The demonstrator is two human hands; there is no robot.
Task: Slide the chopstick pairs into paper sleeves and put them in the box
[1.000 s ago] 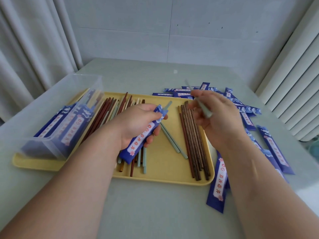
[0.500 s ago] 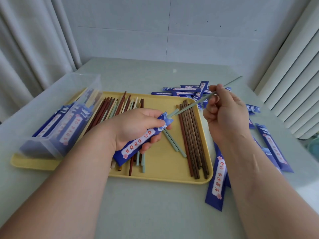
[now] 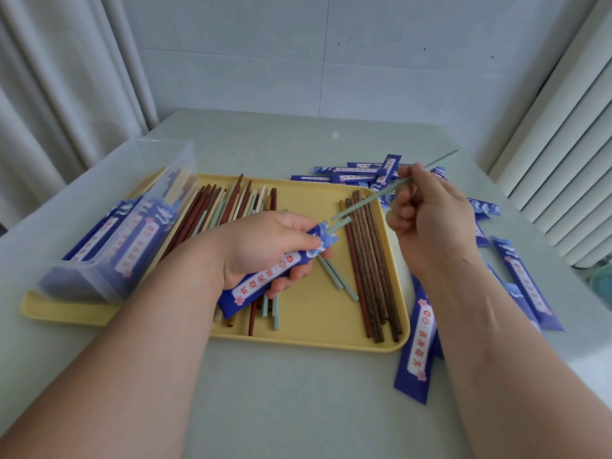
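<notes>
Left hand (image 3: pixel 265 250) grips a blue paper sleeve (image 3: pixel 268 279) over the middle of the yellow tray (image 3: pixel 314 329), with one pale green chopstick (image 3: pixel 339 224) poking from its mouth. At two o'clock from it, right hand (image 3: pixel 430 223) pinches the second green chopstick (image 3: pixel 371 198), tip just beside that mouth. I would squeeze the sleeve's edges so the mouth gapes, lay the tip along its partner, then push at a shallow angle. Counting: two loose green chopsticks (image 3: pixel 337 279) lie mid-tray, roughly eight brown chopsticks (image 3: pixel 367 260) at three o'clock, and a mixed pile (image 3: pixel 231 200) at eleven, too tangled to count. The clear box (image 3: pixel 99 226) at nine shows at least three filled sleeves (image 3: pixel 135 240). A dozen or so spare sleeves (image 3: pixel 417 352) fan from one to four o'clock.
</notes>
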